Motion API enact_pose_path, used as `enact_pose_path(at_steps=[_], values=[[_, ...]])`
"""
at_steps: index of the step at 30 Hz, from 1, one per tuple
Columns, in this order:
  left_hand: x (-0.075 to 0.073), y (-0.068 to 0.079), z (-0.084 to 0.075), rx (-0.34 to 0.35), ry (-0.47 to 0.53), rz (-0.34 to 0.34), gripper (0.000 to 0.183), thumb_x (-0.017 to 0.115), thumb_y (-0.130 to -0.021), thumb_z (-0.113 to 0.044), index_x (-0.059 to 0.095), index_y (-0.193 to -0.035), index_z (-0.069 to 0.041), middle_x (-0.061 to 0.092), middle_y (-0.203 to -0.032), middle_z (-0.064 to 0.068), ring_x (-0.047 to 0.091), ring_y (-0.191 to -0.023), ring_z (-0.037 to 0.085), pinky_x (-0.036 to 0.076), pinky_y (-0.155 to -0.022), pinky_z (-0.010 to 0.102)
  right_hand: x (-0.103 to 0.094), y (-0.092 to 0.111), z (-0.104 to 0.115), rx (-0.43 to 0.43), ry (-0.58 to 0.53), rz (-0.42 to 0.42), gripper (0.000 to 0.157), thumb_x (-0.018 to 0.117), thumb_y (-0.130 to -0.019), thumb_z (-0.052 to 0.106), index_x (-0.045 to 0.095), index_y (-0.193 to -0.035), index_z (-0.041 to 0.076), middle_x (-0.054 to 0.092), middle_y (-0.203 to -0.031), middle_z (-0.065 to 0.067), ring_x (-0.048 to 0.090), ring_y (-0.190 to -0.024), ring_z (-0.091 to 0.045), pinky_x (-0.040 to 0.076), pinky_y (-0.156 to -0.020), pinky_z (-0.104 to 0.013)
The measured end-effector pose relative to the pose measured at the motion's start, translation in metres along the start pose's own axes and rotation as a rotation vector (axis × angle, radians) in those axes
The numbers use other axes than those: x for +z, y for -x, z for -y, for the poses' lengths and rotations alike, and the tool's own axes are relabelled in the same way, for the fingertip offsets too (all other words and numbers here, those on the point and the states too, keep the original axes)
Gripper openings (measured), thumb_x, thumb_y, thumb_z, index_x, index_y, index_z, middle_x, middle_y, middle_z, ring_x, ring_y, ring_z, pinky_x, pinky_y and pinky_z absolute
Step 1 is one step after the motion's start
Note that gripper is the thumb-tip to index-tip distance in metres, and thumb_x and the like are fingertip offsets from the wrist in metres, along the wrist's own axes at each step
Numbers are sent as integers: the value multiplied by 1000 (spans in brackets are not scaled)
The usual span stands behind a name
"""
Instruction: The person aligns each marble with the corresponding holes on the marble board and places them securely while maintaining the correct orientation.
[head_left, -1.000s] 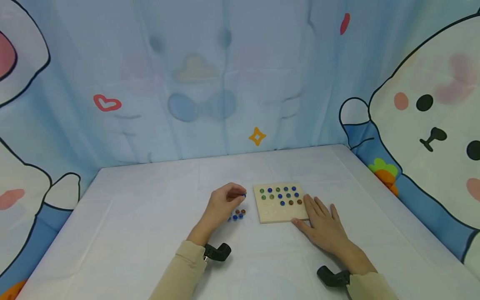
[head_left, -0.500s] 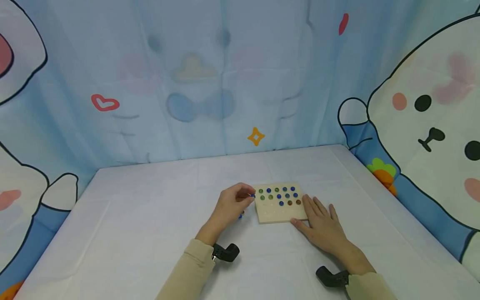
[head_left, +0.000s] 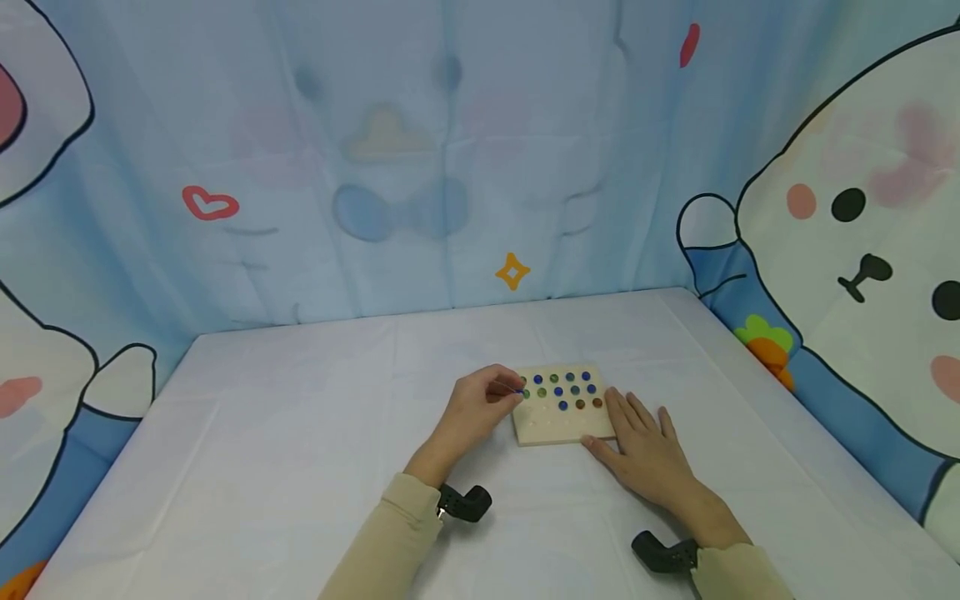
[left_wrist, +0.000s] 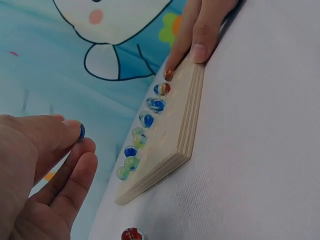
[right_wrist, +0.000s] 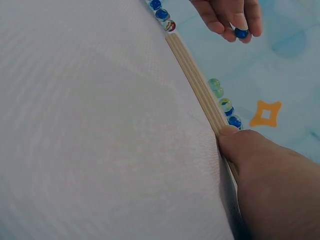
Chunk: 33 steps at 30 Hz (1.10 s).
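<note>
Between thumb and fingertips my left hand pinches a blue marble, held above the left edge of a pale wooden board. Rows of green, blue and brown marbles sit on the board, filling its far rows and part of the third. Shallow hollows show in the nearer part. My right hand lies with fingers extended along the board's right edge, its thumb touching the near right corner. A red marble lies on the cloth beside the board in the left wrist view.
A white cloth covers the table. More loose marbles lie off the board's left end, hidden behind my left hand in the head view. A blue cartoon curtain hangs behind the table.
My left hand has moved right with the blue marble, from over the loose marbles to the board's left edge. My right hand stays in place on the board's right edge.
</note>
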<state>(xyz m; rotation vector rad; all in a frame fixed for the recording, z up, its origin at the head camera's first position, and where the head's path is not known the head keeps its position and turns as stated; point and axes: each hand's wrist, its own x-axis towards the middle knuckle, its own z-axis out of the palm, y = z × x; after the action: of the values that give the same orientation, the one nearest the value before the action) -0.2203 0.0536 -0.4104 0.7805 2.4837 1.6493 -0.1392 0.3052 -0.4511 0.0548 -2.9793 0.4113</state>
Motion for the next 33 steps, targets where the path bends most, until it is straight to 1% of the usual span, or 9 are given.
enact_pose_path(at_steps=[7,11,22,28,33], values=[[7,-1,-3,-2,13,4,17,68,-93,-12,69,-109,-8,71,-102,-1,64,-90,6,54,-81,19,-1,1,2,4,-2,7,93,47,-96,62,19,-155,-5,23,-160,-27,18,-148,-47,3,-116,-70],[11,-2,-3,3,24,3,16,69,-92,-12,69,-108,-7,71,-98,-3,63,-87,5,54,-79,19,-2,0,3,7,4,11,93,46,-96,62,18,-155,-5,23,-160,-27,18,-148,-47,3,-116,-70],[23,-6,-3,10,0,-26,12,70,-91,-9,70,-102,-10,72,-97,-2,63,-83,3,53,-76,16,0,1,1,6,2,16,94,45,-96,63,17,-155,-5,22,-160,-27,17,-148,-47,2,-116,-70],[29,-6,-3,-28,-21,-53,10,72,-90,-10,71,-99,-11,73,-95,-3,62,-81,2,53,-74,16,-2,2,2,8,0,17,94,45,-97,63,17,-155,-5,22,-160,-27,17,-148,-47,2,-116,-70],[33,-5,-2,-58,-22,-63,10,73,-90,-11,71,-100,-13,72,-96,-5,62,-83,2,52,-76,16,-3,3,3,8,2,12,92,46,-97,62,19,-155,-5,23,-160,-27,18,-148,-47,3,-116,-70]])
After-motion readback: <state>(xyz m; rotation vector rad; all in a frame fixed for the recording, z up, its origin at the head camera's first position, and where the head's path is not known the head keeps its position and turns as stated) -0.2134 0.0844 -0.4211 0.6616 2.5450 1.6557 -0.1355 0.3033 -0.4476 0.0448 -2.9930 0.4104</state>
